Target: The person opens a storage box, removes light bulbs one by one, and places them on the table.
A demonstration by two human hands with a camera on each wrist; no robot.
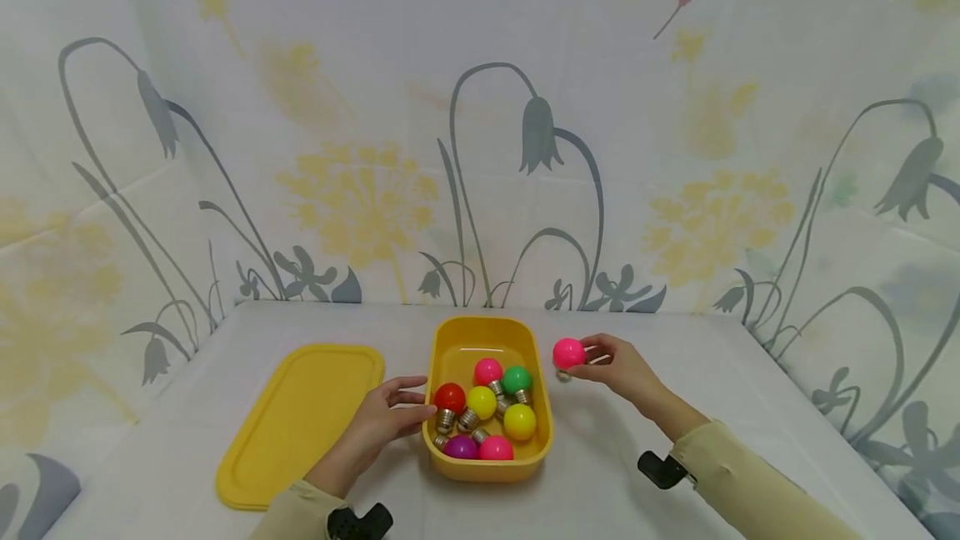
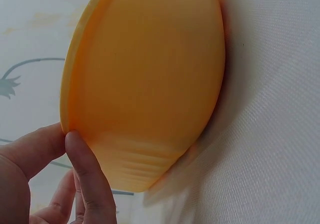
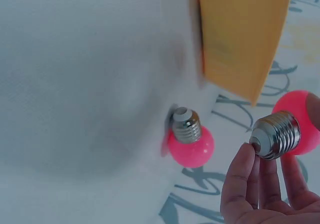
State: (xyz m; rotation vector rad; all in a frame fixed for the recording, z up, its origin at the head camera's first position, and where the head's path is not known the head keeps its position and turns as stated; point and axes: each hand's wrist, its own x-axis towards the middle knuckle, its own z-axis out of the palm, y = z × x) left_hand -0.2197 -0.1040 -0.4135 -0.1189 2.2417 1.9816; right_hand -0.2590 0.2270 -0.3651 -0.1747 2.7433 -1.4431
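Note:
My left hand (image 1: 390, 415) pinches the rim of a yellow plastic box (image 2: 145, 74) at its left side, thumb and finger at the edge. Inside the box lie several round light bulbs with silver screw bases: a red bulb (image 1: 450, 398), a green bulb (image 1: 517, 379), a purple bulb (image 1: 461, 447), plus yellow and pink ones. To the right of the box, my right hand (image 1: 618, 367) holds a pink bulb (image 3: 290, 126) by its globe and screw base. Another pink bulb (image 3: 192, 146) rests on the table beyond it in the right wrist view.
A yellow lid (image 1: 300, 423) lies flat on the white table (image 1: 622, 473), left of the box and close to my left forearm. A flower-printed cloth (image 1: 480, 190) stands up behind the table and along both sides.

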